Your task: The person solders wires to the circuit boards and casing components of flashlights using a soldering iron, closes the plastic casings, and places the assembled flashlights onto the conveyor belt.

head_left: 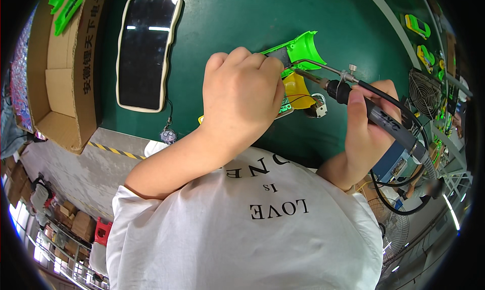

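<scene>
Centre frame: our left hand (242, 100) clamps the green shell (299, 47), right hand (366, 126) gripping the soldering iron (353, 95); hot tip near left fingers, red wires (292, 99) — burn risk, we judge.

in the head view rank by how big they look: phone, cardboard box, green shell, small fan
1. Cardboard box, though the rim cuts it off.
2. Phone.
3. Green shell, partly hidden behind the left hand.
4. Small fan; it sits near the bent rim, so its rank against the shell is unsure.
</scene>
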`<state>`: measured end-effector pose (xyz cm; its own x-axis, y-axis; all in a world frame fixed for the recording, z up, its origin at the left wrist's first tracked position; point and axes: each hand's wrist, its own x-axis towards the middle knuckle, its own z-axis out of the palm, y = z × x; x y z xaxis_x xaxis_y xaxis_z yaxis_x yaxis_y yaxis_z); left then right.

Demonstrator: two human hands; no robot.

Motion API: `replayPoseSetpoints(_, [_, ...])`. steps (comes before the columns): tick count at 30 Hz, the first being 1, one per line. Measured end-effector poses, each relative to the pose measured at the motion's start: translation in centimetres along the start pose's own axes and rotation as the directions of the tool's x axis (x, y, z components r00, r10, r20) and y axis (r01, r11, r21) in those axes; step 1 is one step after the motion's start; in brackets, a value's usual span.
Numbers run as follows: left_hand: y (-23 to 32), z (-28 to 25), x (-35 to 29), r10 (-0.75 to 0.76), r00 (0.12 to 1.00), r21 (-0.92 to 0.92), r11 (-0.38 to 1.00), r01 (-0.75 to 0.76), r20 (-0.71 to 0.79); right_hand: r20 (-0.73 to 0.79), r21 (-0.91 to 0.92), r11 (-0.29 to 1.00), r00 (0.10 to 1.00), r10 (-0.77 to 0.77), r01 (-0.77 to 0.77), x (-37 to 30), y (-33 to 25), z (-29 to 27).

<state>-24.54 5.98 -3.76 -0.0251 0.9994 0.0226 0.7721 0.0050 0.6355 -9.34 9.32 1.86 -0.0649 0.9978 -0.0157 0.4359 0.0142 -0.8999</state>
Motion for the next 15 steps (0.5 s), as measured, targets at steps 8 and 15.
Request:
replayPoseSetpoints(8, [0.38,0.34,0.53,0.001,1.0,0.003,1.0,-0.001,0.012,-0.006,-0.019,1.0,1.0,-0.013,0.013,0.19,0.31,-0.37])
replayPoseSetpoints(15, [0.2,0.04,0.18,0.004,1.0,0.02,1.0,-0.004,0.024,0.006,-0.046,0.997,0.998,-0.06,0.06,0.01,0.0,0.02])
